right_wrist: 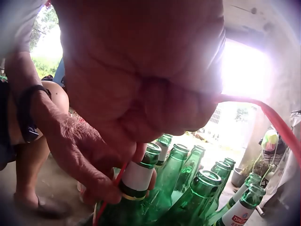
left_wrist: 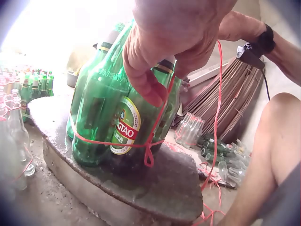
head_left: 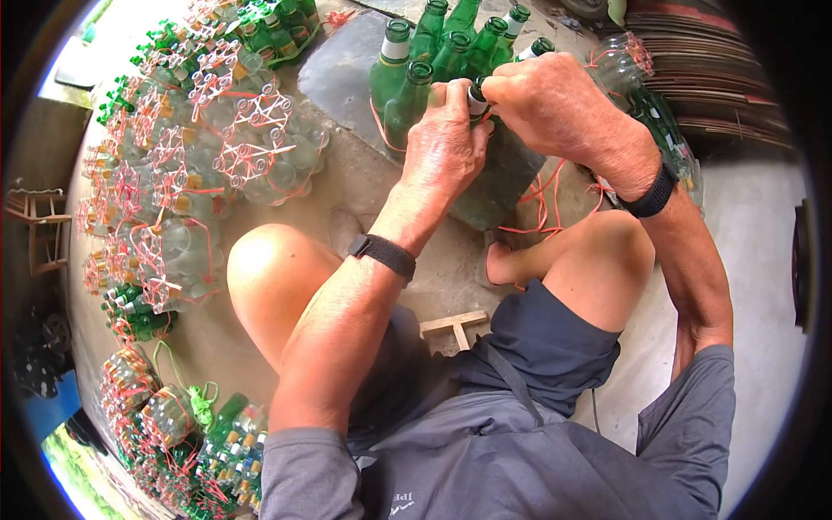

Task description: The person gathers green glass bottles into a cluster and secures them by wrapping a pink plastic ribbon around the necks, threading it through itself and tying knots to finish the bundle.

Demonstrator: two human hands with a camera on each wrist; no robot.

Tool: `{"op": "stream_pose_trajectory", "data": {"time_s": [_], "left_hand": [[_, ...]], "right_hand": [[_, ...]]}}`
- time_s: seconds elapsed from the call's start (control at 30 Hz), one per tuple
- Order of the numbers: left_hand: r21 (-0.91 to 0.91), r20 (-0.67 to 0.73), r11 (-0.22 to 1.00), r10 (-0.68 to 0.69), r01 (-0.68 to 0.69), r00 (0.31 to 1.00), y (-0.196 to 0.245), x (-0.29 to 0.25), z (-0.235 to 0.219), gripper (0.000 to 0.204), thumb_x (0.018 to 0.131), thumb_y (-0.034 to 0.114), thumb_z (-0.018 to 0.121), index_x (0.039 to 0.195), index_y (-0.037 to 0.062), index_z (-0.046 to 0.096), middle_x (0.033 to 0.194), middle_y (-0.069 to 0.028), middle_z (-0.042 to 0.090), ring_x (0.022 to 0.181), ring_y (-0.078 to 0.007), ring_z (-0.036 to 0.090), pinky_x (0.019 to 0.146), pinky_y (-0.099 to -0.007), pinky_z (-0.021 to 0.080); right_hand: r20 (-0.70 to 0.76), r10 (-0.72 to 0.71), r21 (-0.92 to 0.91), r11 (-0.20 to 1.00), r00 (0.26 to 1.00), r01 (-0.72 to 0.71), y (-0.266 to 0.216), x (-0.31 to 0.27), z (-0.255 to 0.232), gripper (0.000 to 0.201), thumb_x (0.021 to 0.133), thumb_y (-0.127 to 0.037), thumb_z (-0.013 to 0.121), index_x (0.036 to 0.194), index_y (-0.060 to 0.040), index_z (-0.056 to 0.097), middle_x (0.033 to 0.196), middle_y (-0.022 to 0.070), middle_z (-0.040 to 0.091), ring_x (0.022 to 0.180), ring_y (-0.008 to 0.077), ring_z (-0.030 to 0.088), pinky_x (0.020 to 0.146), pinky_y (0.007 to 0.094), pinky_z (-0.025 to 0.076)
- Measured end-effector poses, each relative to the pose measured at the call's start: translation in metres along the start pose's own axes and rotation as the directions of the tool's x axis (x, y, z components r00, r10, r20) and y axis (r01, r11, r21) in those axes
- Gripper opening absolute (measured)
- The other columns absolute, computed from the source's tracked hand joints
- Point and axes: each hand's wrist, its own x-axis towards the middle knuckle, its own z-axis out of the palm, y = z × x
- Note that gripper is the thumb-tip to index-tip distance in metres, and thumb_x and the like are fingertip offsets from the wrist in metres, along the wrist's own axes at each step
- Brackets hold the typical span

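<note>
A cluster of green bottles (head_left: 433, 52) stands on a grey stone slab (head_left: 347, 69) in front of me. A red string (left_wrist: 108, 142) is looped round the bottles' bodies, and one bottle shows a red and white label (left_wrist: 126, 128). My left hand (head_left: 464, 102) grips the neck of the nearest green bottle (right_wrist: 138, 176) at the cluster's right side. My right hand (head_left: 501, 91) is just beside it, fingers curled, pinching the red string (right_wrist: 277, 123), which runs taut from its fist. The bottle's cap end is hidden by both hands.
Tied bundles of clear bottles (head_left: 217, 147) fill the ground on the left, with more bundles (head_left: 173, 425) at the lower left. A stack of flat brown discs (head_left: 719, 78) lies at the top right. Loose red strings (head_left: 542, 204) trail beside the slab. My bare knees flank a small wooden piece (head_left: 455, 325).
</note>
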Motion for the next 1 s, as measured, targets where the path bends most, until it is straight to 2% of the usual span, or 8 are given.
{"op": "stream_pose_trajectory", "data": {"time_s": [0.37,0.57,0.63,0.87,0.93,1.0], "left_hand": [[-0.029,0.019,0.999,-0.032,0.033,0.999,0.001,0.000,-0.001,0.046,0.094,0.013,0.075,0.133,0.0066,0.051,0.124,-0.0229,0.061,0.104,-0.0490,0.069,0.085,-0.0560,0.059],[-0.010,-0.034,1.000,-0.009,0.008,0.999,0.003,0.001,-0.001,0.043,0.092,0.009,0.077,0.128,0.0071,0.054,0.119,-0.0184,0.064,0.104,-0.0447,0.070,0.084,-0.0541,0.059],[-0.039,-0.002,0.996,-0.085,0.085,0.996,0.005,0.001,-0.001,0.040,0.095,0.015,0.075,0.128,0.0071,0.056,0.121,-0.0187,0.065,0.108,-0.0438,0.069,0.090,-0.0524,0.056],[-0.066,-0.029,0.994,-0.084,0.082,0.996,0.005,0.001,0.000,0.039,0.094,0.013,0.076,0.127,0.0058,0.057,0.116,-0.0181,0.066,0.106,-0.0428,0.069,0.089,-0.0516,0.056],[-0.065,-0.026,0.995,-0.080,0.078,0.996,0.006,0.002,-0.001,0.038,0.093,0.012,0.076,0.126,0.0053,0.060,0.115,-0.0180,0.066,0.106,-0.0429,0.069,0.089,-0.0515,0.056],[-0.062,-0.028,0.995,-0.077,0.075,0.997,0.006,0.002,-0.002,0.037,0.092,0.011,0.076,0.126,0.0052,0.060,0.115,-0.0180,0.066,0.106,-0.0432,0.069,0.089,-0.0516,0.056]], "right_hand": [[-0.032,-0.092,0.007,0.996,0.995,0.092,0.007,0.013,-0.012,0.008,0.082,-0.012,0.069,0.083,-0.0045,0.070,0.077,0.0176,0.070,0.080,0.0389,0.074,0.069,0.0496,0.059],[-0.041,-0.104,0.049,0.993,0.994,0.106,0.018,0.020,-0.011,0.011,0.085,-0.012,0.068,0.077,-0.0040,0.067,0.073,0.0194,0.067,0.078,0.0411,0.072,0.067,0.0507,0.056],[-0.029,-0.111,0.081,0.990,0.993,0.113,0.019,0.022,-0.013,0.012,0.085,-0.013,0.068,0.077,-0.0039,0.066,0.073,0.0200,0.067,0.077,0.0417,0.072,0.067,0.0509,0.057],[-0.029,-0.145,0.081,0.986,0.989,0.147,0.022,0.028,-0.017,0.012,0.085,-0.014,0.068,0.079,-0.0034,0.067,0.074,0.0213,0.067,0.078,0.0418,0.072,0.070,0.0523,0.056],[-0.056,-0.202,0.091,0.974,0.978,0.207,0.024,0.031,-0.017,0.015,0.083,-0.005,0.070,0.077,-0.0013,0.058,0.073,0.0174,0.062,0.073,0.0414,0.066,0.064,0.0488,0.052],[-0.037,-0.195,0.086,0.977,0.980,0.198,0.022,0.035,-0.020,0.014,0.084,-0.006,0.070,0.077,-0.0009,0.059,0.073,0.0178,0.063,0.073,0.0412,0.067,0.064,0.0489,0.052]]}}
